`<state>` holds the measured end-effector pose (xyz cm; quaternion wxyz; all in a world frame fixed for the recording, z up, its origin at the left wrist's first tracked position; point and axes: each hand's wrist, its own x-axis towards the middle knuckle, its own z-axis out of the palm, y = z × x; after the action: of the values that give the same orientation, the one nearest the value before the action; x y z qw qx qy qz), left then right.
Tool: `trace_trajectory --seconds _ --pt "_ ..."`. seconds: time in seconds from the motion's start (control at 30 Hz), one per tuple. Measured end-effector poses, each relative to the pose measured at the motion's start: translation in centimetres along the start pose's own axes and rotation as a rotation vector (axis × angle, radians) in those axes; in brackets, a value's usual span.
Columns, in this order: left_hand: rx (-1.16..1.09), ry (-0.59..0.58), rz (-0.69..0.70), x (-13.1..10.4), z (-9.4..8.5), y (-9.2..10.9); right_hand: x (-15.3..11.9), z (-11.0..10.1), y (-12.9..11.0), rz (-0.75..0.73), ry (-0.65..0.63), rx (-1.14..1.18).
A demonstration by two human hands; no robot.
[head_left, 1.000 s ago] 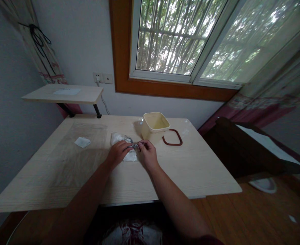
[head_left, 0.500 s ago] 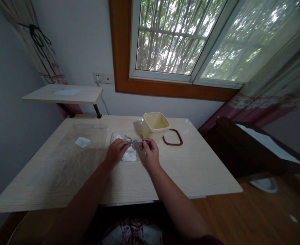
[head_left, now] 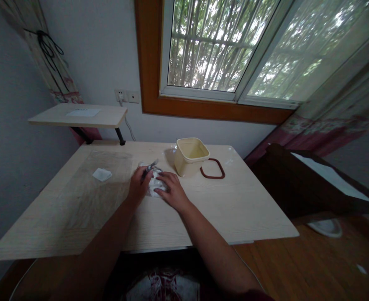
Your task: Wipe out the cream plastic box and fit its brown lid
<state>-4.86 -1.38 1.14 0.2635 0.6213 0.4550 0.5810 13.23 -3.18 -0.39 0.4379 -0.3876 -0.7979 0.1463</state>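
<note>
Bag (head_left: 153, 186) is lying between left fingers (head_left: 139, 172), pinching its gray twist (head_left: 153, 164), and right fingers (head_left: 169, 177), resting half-spread against it.

Hands (head_left: 175, 193) on crumpled white bundle (head_left: 154, 184), cream bin (head_left: 187, 167), brown loop (head_left: 214, 177) nearby

White and grey are shown by the bundle (head_left: 155, 184), cream by the tub (head_left: 184, 165), reddish brown by the curved strip (head_left: 215, 177); the desk (head_left: 234, 205) is patterned with pale wood grain.
</note>
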Motion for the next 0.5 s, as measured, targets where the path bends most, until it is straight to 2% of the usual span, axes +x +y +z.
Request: trace_trajectory --seconds 0.1,0.2,0.33,0.4,0.5 --pt "-0.187 0.095 -0.075 0.3 0.0 0.2 -0.1 0.2 0.1 -0.044 -0.063 -0.046" --pt "-0.343 0.229 -0.139 0.8 0.1 0.1 -0.3 0.1 -0.1 -0.025 -0.099 -0.081" --pt "-0.593 0.369 -0.205 1.6 0.1 0.1 -0.3 0.0 -0.5 -0.013 -0.085 -0.096" --pt "-0.716 0.372 -0.226 1.8 0.2 0.4 -0.3 0.0 -0.7 -0.025 -0.052 -0.092" --pt "-0.849 0.297 -0.270 1.9 0.3 0.8 -0.2 -0.2 -1.0 -0.036 -0.011 -0.086"
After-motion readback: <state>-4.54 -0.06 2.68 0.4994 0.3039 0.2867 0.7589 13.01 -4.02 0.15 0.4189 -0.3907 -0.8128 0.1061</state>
